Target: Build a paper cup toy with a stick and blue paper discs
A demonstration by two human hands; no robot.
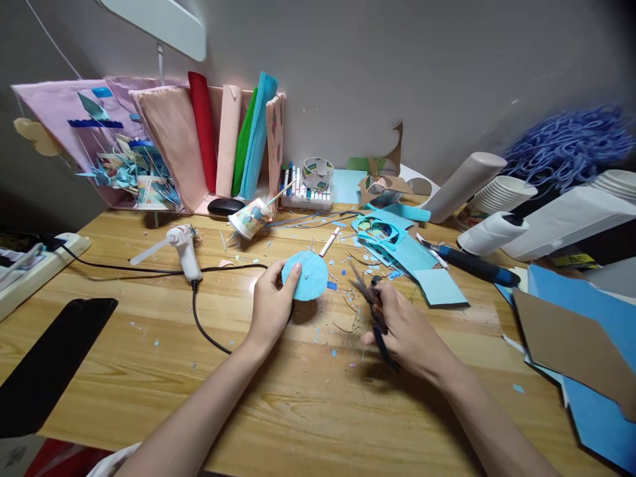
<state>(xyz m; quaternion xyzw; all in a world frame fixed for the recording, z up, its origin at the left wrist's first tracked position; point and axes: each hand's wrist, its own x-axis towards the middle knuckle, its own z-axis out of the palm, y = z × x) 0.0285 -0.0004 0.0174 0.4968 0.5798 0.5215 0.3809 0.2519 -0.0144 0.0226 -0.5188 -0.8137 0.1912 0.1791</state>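
A round light-blue disc (pixel 311 281), felt or paper with a small mark near its middle, is pinched in my left hand (pixel 273 291), thumb on top. My right hand (pixel 400 324) grips dark-handled scissors (pixel 378 311), slightly blurred; their blades point up and left, apart from the disc. Just behind the disc lies a white marker (pixel 330 242). Blue offcuts with round holes (pixel 380 232) are heaped beyond the scissors. Small blue and brown scraps litter the wood between my hands.
At left sit a white glue gun (pixel 185 252) with its cord and a black phone-like slab (pixel 57 364). A decorated paper cup (pixel 250 218) lies tilted near felt rolls (pixel 203 132). A utility knife (pixel 472 265), cardboard (pixel 571 331) and blue sheets (pixel 603 411) occupy the right.
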